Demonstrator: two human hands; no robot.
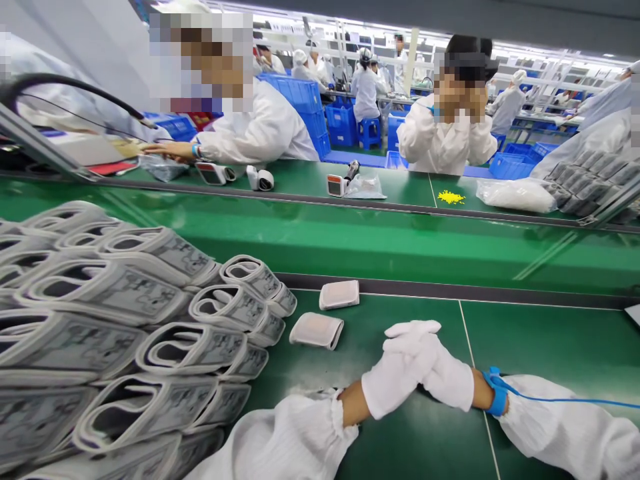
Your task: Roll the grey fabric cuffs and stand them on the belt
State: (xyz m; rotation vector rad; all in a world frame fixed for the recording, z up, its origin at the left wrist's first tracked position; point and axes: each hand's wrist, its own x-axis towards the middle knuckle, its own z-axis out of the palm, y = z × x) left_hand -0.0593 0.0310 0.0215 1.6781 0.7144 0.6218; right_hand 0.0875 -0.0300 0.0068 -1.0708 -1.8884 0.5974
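The cloth gloves look matt white, the green worktop smooth and glossy, the stacked cuffs soft, printed grey fabric.

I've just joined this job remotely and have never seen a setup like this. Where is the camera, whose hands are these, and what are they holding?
There's no machine here. These are a person's own two hands in white gloves, seen from one camera worn on their head. The left hand and right hand rest clasped together on a green workbench, holding nothing but each other. A blue wrist strap circles the right wrist, and its cord runs off to the right. Nearby lie two small white pads, and further left is a heap of curled grey cuffs. Across the bench, a co-worker sits in white clothing.
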